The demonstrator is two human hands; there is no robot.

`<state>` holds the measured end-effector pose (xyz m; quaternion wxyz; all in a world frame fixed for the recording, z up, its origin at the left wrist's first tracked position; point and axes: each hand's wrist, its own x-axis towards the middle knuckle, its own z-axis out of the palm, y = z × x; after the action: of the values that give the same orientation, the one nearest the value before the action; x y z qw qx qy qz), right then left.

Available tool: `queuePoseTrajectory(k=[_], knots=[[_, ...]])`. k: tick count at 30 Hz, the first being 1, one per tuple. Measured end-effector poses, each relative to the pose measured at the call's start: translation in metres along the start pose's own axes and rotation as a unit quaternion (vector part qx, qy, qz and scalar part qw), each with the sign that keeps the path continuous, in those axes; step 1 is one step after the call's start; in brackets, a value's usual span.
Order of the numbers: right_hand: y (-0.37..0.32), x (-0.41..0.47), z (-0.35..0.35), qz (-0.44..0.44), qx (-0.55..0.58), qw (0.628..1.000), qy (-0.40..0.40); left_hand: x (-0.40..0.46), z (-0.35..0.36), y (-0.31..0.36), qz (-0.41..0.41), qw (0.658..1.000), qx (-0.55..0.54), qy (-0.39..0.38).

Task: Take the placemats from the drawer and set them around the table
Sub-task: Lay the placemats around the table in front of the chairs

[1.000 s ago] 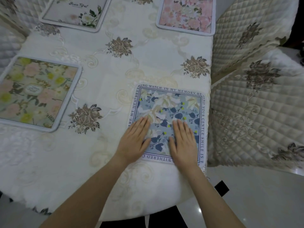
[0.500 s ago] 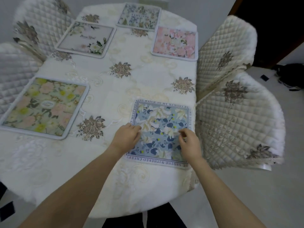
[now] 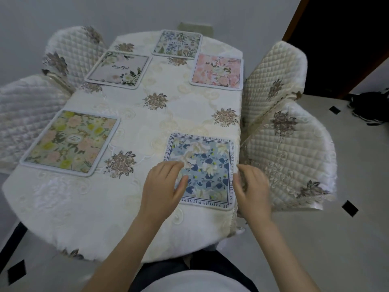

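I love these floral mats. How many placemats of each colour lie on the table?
Blue placemat: 1
Yellow-green placemat: 1
Pink placemat: 1
Pale grey placemat: 1
Pale placemat with blue sprigs: 1
Total: 5

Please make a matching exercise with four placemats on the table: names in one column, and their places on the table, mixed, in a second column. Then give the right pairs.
Things
1. blue placemat with lettered border
2. pink placemat
3. yellow-green placemat
4. pale placemat with white flowers

Places, as the head camera sees the table
A. far left
B. near right, by the hands
C. near left
D. far right

Pairs: 1-B, 2-D, 3-C, 4-A
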<state>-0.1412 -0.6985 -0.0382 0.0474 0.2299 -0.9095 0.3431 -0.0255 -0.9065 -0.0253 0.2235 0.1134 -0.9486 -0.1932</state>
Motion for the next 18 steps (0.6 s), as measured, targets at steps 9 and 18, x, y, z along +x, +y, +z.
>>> queuePoseTrajectory(k=[9,18], knots=[[0.015,-0.08,-0.01,0.029,-0.089,0.995,-0.037,-0.051,0.007,0.019,0.043,0.985,0.028,-0.163],[-0.019,-0.161,-0.012,0.185,-0.099,0.975,0.067,-0.06,0.008,0.008,0.145,0.958,-0.016,-0.245]])
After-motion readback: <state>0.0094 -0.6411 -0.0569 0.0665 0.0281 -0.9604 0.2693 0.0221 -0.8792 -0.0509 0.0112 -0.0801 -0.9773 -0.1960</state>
